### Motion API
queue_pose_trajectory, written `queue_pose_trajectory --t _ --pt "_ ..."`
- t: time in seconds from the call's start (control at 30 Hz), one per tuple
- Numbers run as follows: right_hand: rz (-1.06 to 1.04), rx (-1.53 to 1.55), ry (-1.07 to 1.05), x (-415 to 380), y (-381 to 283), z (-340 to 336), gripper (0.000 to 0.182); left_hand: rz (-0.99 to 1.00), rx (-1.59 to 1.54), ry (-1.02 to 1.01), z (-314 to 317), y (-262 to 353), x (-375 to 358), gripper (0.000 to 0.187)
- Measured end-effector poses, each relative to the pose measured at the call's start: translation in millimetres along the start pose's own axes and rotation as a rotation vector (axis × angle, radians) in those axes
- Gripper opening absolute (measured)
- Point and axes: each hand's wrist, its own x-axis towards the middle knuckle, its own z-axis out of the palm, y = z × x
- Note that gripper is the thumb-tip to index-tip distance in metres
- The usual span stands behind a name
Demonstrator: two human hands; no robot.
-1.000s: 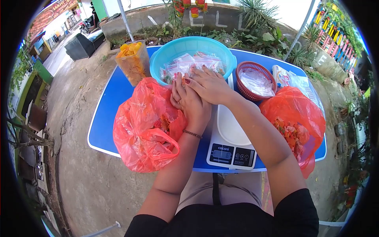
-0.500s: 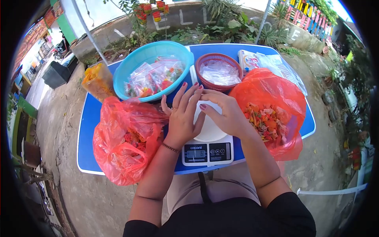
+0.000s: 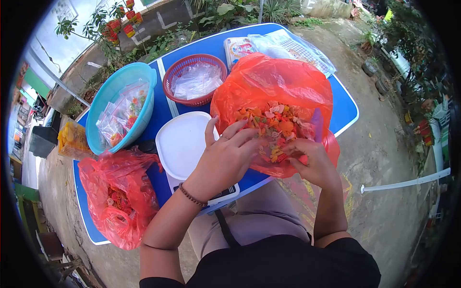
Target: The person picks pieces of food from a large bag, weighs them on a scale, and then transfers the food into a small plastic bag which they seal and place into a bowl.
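Observation:
A red plastic bag (image 3: 283, 77) lies open on the right of the blue table, with small orange, pink and green pieces (image 3: 281, 122) inside. My left hand (image 3: 230, 153) reaches over the bag's near left side, its fingers spread and holding nothing. At the bag's near right side is my right hand (image 3: 312, 161), its fingers curled together among the pieces; what they hold, if anything, is too small to name. Left of my left hand stands the white kitchen scale (image 3: 185, 144) with a bare plate, its display partly covered by my left forearm.
A turquoise basin (image 3: 149, 103) holds filled zip bags. Beside it, a red basket (image 3: 197, 101) contains clear plastic bags. Another red bag (image 3: 120, 192) sits at the left of the blue table (image 3: 343, 103). A tissue pack (image 3: 235, 48) and plastic packaging lie at the back.
Both hands have left the place above the scale and moved right to the open red bag. The camera view has turned right, so the table appears shifted and tilted.

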Motion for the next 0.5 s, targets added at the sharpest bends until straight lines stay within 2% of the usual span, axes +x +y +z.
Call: queue_pose_trajectory --t 0.07,0.2,0.27,0.4,0.5 --pt "-0.009 -0.054 -0.081 -6.4 3.7 -0.4 0.029 -0.011 0.007 -0.062 9.9 -0.3 14.0 0.034" --pt "0.009 -0.169 0.046 -7.1 19.1 -4.6 0.031 -0.075 0.089 -0.189 22.5 3.1 33.2 0.035" --pt "0.051 -0.162 0.128 -4.1 27.4 -1.4 0.031 -0.07 0.05 -0.127 33.4 2.1 34.9 0.036" --pt "-0.032 -0.245 0.203 6.6 17.1 18.0 0.029 -0.073 0.012 -0.126 37.2 3.2 31.0 0.037" --pt "-0.07 -0.275 0.244 16.2 9.1 34.9 0.027 -0.101 0.0 -0.229 31.5 -1.2 26.2 0.033"
